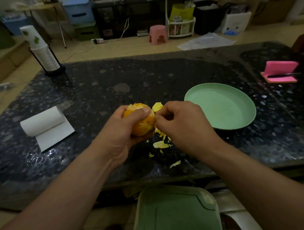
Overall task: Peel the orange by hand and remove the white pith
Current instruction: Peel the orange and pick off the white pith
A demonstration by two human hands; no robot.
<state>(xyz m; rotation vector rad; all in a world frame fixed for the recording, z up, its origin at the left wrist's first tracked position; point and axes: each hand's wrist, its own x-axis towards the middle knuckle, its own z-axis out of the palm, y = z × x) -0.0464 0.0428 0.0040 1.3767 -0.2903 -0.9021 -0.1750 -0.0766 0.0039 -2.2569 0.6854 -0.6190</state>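
Pinching a peel flap (157,106), the right grip (180,123) could rip into flesh if the left grip (122,131), wrapped round the orange (143,126), squeezes harder.

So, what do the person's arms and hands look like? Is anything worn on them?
Nothing worn shows. The left hand and right hand have no gloves, and no ring is visible. The left forearm and right forearm are uncovered down to the picture's edge: no sleeve, watch or bracelet in view.
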